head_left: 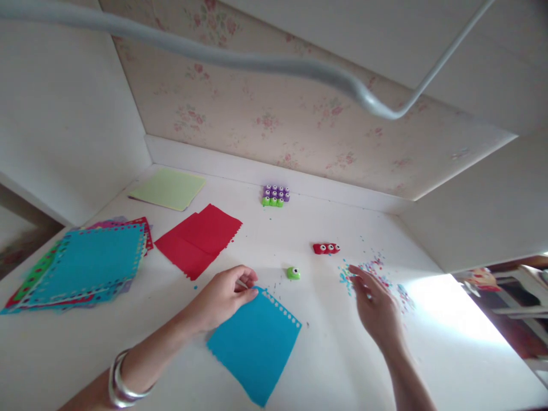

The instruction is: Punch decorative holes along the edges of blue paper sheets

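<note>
My left hand [231, 297] pinches the upper left corner of a blue paper sheet [257, 348] between thumb and fingers. Along the sheet's upper right edge runs a row of punched holes. Beyond that edge stands a small green craft punch [293, 273] with an eye on it, touched by neither hand. My right hand [377, 308] is held over the table, fingers stretched and apart, with nothing in it. Tiny punched paper bits [345, 277] in blue, red and purple lie scattered around its fingertips.
Red eyed punches [326, 248] stand in a row farther back; purple and green ones [274, 195] cluster near the wall. To the left lie red sheets [199, 240], a pale green stack [166, 188] and a punched-edge pile [89, 265]. A white cable [257, 63] crosses overhead.
</note>
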A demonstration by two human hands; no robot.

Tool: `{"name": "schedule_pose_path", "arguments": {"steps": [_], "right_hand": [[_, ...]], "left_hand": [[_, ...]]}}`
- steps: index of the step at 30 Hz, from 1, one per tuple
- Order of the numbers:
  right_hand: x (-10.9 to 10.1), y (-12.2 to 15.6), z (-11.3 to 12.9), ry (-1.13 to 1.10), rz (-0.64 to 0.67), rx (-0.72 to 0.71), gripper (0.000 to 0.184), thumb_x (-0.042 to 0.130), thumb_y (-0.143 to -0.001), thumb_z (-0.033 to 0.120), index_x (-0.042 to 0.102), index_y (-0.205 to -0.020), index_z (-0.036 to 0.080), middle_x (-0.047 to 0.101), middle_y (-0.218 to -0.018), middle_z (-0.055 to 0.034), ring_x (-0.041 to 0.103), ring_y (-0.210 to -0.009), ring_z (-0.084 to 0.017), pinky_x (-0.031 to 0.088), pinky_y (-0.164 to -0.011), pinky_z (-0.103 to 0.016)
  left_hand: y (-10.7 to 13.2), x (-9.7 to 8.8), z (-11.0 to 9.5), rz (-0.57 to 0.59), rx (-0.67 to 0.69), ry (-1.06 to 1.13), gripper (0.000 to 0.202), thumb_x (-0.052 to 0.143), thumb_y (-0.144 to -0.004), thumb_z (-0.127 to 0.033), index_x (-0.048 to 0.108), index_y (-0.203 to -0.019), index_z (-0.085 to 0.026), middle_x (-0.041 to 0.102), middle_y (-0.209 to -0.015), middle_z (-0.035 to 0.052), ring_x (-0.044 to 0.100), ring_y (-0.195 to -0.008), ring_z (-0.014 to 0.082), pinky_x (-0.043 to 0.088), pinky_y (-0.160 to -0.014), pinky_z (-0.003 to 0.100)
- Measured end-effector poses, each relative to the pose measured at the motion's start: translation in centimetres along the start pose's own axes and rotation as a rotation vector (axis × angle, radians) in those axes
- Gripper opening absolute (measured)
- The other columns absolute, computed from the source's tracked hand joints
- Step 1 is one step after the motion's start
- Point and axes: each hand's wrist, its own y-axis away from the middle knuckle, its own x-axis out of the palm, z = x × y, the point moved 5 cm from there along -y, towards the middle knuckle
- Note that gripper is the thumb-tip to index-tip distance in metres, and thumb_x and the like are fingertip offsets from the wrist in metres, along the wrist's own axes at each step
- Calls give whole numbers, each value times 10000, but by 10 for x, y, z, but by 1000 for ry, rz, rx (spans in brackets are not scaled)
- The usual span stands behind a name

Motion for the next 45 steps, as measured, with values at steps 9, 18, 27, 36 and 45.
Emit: {"name": "schedule_pose_path", "arguments": {"steps": [9,18,27,36,45], "right_hand": [[84,1,95,-312,440,-361,279,561,-935,340,705,-1159,256,682,-1182,-95,641,-1056,-255,505,-952,-428],[87,13,79,-934,475,150,358,693,-844,468,668,-1059,183,700,-871,-61,618,-697,-147,535,-615,-271],[91,24,90,-972,600,81,328,737,-813,427,716,-1084,244,681,-1170,-84,674,-927,-211,600,-801,-391],[93,31,101,-921,671,-152,225,701,-870,305,728,-1093,298,636,-1262,-71,611,-1143,-219,566,-877,-340],[95,36,107,-831,702,-188,235,694,-871,357,729,-1091,283,634,-1238,-86,633,-1080,-225,581,-830,-335]], "left_hand": [[2,-2,-11,-8,130,-165,276,551,-906,-443,698,-896,-210,713,-843,7,644,-789,164,478,-708,227],[0,2,-1,130,59,-115,448,591,-879,-346,597,-1306,-212,629,-1321,80,595,-1194,234,443,-1018,332],[1,4,-15,4,149,-271,309,492,-932,-400,731,-973,-208,748,-947,37,673,-882,203,475,-779,261],[4,7,-19,33,132,-246,309,503,-927,-389,742,-892,-196,744,-855,21,662,-796,181,430,-681,240],[4,8,-20,7,155,-276,344,481,-918,-383,724,-780,-183,710,-749,22,607,-677,159,362,-574,241]]}}
